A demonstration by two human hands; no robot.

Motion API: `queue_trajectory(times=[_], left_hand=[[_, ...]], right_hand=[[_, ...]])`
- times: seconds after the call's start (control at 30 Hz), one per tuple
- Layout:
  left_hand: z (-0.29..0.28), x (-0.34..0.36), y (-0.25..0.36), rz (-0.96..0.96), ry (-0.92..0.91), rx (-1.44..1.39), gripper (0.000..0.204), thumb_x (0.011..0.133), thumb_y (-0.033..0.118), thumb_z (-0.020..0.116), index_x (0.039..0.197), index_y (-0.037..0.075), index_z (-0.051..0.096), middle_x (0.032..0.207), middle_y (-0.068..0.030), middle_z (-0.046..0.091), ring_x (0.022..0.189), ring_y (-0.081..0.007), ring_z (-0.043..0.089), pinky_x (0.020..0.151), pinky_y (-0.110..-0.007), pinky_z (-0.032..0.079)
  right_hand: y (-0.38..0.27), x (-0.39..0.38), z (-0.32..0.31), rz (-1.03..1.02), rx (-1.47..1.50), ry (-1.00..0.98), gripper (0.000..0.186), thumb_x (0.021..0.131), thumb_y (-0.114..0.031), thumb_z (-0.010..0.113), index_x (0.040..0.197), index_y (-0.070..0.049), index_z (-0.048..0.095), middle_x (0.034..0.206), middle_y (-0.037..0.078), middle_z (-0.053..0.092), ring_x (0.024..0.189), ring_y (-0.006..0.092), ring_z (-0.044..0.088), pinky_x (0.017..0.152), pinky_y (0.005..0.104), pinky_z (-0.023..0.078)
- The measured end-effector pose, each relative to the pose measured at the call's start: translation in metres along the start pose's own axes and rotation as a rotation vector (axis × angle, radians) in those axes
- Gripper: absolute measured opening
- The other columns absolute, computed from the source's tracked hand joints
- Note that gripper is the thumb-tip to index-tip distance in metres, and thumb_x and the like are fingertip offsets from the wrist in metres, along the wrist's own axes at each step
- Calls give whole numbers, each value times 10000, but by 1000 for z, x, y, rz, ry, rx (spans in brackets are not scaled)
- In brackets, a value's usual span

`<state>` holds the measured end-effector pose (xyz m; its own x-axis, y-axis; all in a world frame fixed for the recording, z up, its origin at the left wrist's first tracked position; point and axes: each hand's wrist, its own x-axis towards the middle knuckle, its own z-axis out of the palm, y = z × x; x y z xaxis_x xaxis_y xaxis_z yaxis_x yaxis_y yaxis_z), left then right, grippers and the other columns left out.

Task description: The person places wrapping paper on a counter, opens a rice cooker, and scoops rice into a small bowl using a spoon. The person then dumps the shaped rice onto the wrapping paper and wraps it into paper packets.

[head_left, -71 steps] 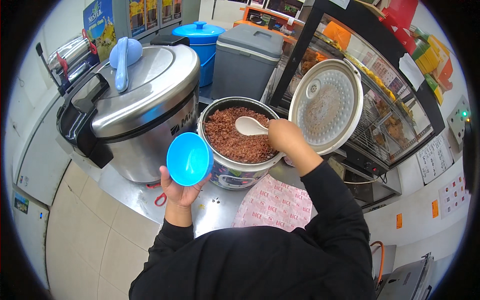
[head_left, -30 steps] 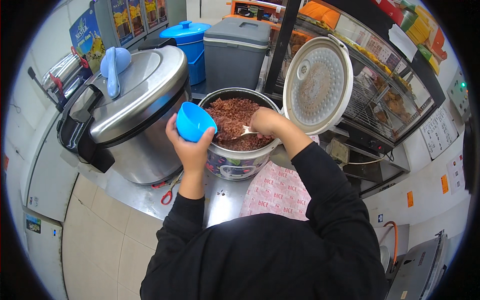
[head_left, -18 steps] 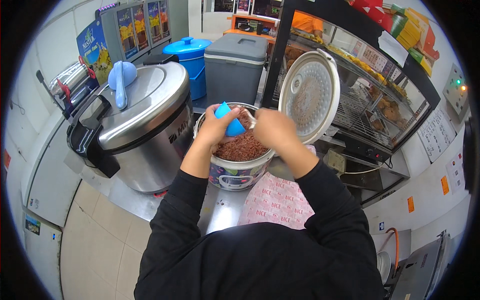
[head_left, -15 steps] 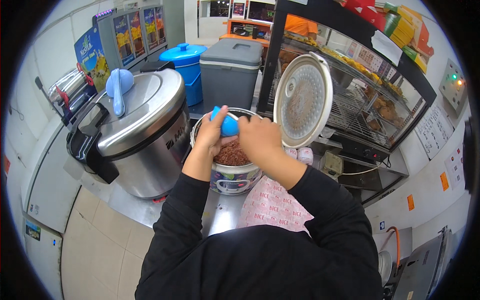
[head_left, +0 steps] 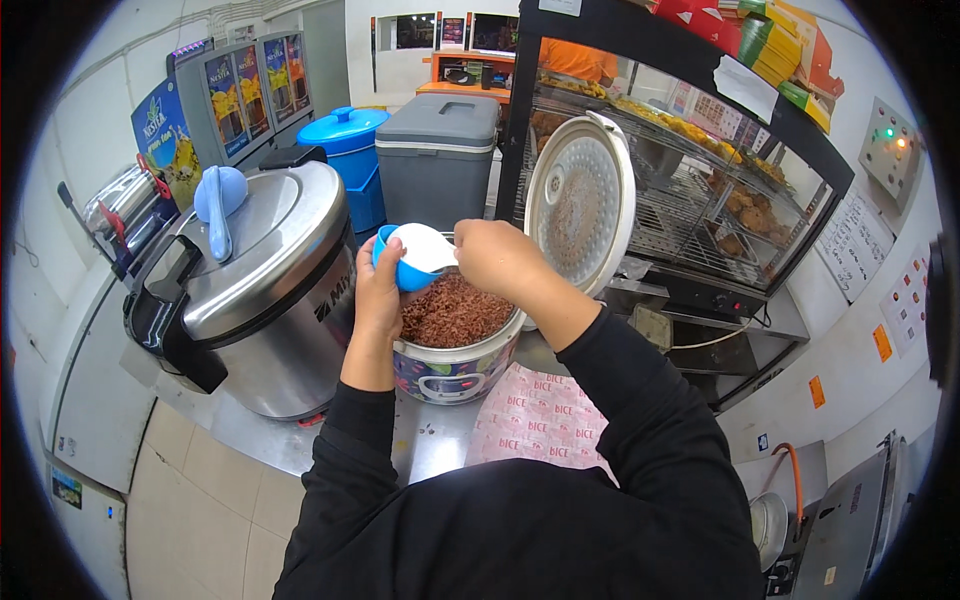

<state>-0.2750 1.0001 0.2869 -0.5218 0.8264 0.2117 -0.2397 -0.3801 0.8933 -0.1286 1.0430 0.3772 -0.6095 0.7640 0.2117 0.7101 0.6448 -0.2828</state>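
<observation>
My left hand [head_left: 377, 300] grips a small blue cup [head_left: 412, 280] and holds it tilted over the left side of a rice cooker [head_left: 455, 375]. In my right hand [head_left: 503, 262] is a white rice paddle [head_left: 420, 246], its flat blade lying across the mouth of the cup. The blade hides what the cup holds. Below both hands, reddish-brown rice [head_left: 455, 312] fills the cooker. The cooker's raised lid [head_left: 578, 220] stands open behind my right hand.
A large steel cooker [head_left: 290, 320] with a blue scoop [head_left: 219, 215] on top stands left. Behind are a blue bucket [head_left: 345, 150] and a grey cooler box [head_left: 438, 160]. A glass food warmer [head_left: 690, 180] fills the right. Printed pink paper [head_left: 540, 420] lies on the counter in front.
The cup has tilted and moved left, and the white paddle blade now shows across its mouth. My right hand has moved slightly left. The whole view has shifted a little.
</observation>
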Motion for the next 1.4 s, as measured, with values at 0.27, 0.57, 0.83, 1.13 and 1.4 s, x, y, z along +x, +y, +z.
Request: queue_trajectory(times=[0.27, 0.57, 0.83, 1.13, 1.4], left_hand=[[-31, -24, -40, 691, 434, 256, 745, 741, 320, 715, 1257, 13, 273, 1188, -139, 400, 1086, -225, 432, 945, -355, 358], [-38, -19, -78, 797, 486, -119, 844, 697, 416, 732, 1241, 66, 191, 1212, -139, 354, 1124, -254, 439, 955, -368, 414], [-41, -18, -77, 783, 479, -55, 843, 703, 475, 699, 1238, 70, 189, 1215, -150, 341, 1125, -262, 435, 961, -376, 407], [-38, -18, -78, 808, 476, 16, 825, 750, 483, 665, 1257, 51, 179, 1222, -167, 354, 1107, -254, 439, 929, -367, 429], [-39, -18, -78, 801, 453, 13, 832, 743, 477, 679, 1255, 51, 181, 1223, -161, 359, 1107, -248, 437, 935, -365, 421]], right_hand=[[19, 21, 38, 115, -292, -21, 220, 806, -125, 506, 945, -37, 651, 923, 148, 661, 895, 294, 640, 718, 389, 509], [29, 47, 111, -276, -349, -16, 168, 749, -120, 543, 805, -51, 685, 834, 140, 666, 794, 292, 654, 661, 394, 522], [23, 32, 103, -237, -236, -319, 192, 718, -113, 558, 841, -35, 683, 874, 184, 653, 800, 326, 645, 681, 408, 513], [37, 61, 133, -433, -447, -509, 216, 732, -168, 565, 897, -99, 687, 841, 146, 655, 796, 305, 634, 699, 395, 498], [17, 47, 96, 254, 152, -766, 248, 806, -177, 555, 634, 1, 558, 561, 85, 465, 456, 169, 417, 392, 336, 323]])
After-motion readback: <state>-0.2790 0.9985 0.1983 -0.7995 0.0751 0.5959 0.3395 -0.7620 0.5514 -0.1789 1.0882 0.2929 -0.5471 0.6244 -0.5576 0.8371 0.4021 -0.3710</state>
